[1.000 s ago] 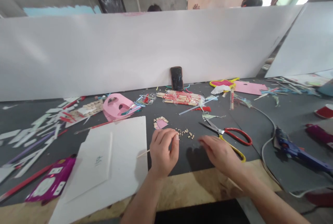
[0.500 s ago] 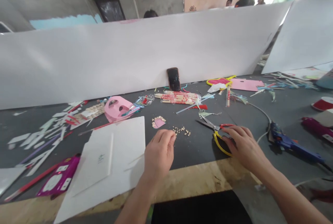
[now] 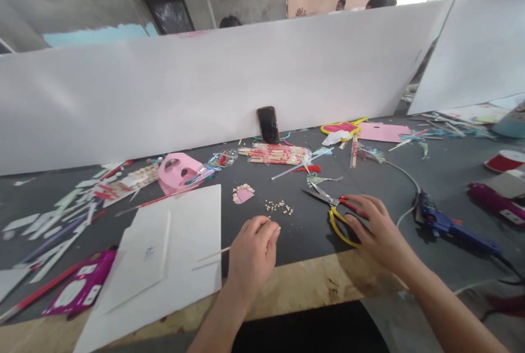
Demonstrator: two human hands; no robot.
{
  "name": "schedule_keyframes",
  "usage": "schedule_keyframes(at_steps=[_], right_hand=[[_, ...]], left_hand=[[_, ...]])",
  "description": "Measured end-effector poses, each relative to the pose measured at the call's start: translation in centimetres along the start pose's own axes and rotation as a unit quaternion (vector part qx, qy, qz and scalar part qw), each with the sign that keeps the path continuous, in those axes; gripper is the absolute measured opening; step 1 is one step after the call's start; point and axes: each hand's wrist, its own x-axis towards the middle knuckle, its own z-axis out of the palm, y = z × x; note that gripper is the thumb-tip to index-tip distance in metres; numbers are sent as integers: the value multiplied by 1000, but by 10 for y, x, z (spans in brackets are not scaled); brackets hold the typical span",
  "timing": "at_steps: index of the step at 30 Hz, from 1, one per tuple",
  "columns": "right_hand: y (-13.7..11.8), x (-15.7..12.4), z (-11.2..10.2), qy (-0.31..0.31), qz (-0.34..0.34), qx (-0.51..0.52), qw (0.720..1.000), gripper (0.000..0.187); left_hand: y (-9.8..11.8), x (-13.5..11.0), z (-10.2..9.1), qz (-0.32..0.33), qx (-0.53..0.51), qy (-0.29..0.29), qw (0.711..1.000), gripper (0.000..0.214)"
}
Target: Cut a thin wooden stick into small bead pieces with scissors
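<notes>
My left hand [image 3: 253, 252] is closed around a thin wooden stick [image 3: 213, 255]. One end juts out to the left over the white sheet, and a short pale tip shows at the fingertips. My right hand [image 3: 379, 230] grips scissors [image 3: 343, 227] by the red and yellow handles. Their blades are spread and point left, just above the table. Small cut wooden bits [image 3: 279, 207] lie scattered beyond my left hand. Behind them sits a small pink piece [image 3: 245, 195] edged with similar bits.
A white foam sheet [image 3: 200, 216] lies at left near a purple packet [image 3: 84, 282]. A pink mask-like cutout [image 3: 180, 172], packed sticks [image 3: 276, 154] and a leaning phone [image 3: 268, 125] stand farther back. At right rests a blue glue gun [image 3: 455, 227] with its cord. A white panel [image 3: 205, 90] closes the back.
My left hand has drawn slightly toward me, and more of the stick shows. The scissors stay spread in my right hand. The whole view has shifted a little.
</notes>
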Motion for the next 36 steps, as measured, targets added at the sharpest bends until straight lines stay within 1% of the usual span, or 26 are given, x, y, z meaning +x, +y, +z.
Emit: schedule_keyframes(at_steps=[2,4,6,8,13,18,22,31,34,36], right_hand=[[9,5,-8,13,39,28,999,36],[18,9,-15,24,63,33,997,37],[24,12,-21,21,69,30,997,37],[27,14,-23,4,62,33,998,37],[23,16,-21,-70,34,22,997,37],[15,22,-21,-109,10,0,994,34],[4,30,-24,-133,5,-19,991,32],[-9,36,-23,-141,-28,-47,988,28],[-1,42,-25,-134,-29,-67,988,24],[14,54,-31,-112,-14,-91,989,23]], left_hand=[[0,-1,2,5,-2,7,1000,18],[-1,-2,4,5,-2,17,1000,17],[-2,-3,4,6,-4,26,1000,17],[-3,-5,4,6,-6,34,999,16],[-6,-11,9,15,-5,57,998,14],[-8,-17,17,30,-13,79,996,14],[-8,-19,20,38,-28,77,996,14],[-7,-21,19,44,-49,77,995,14],[-6,-21,18,49,-61,80,994,13],[-6,-22,18,53,-67,80,993,13]])
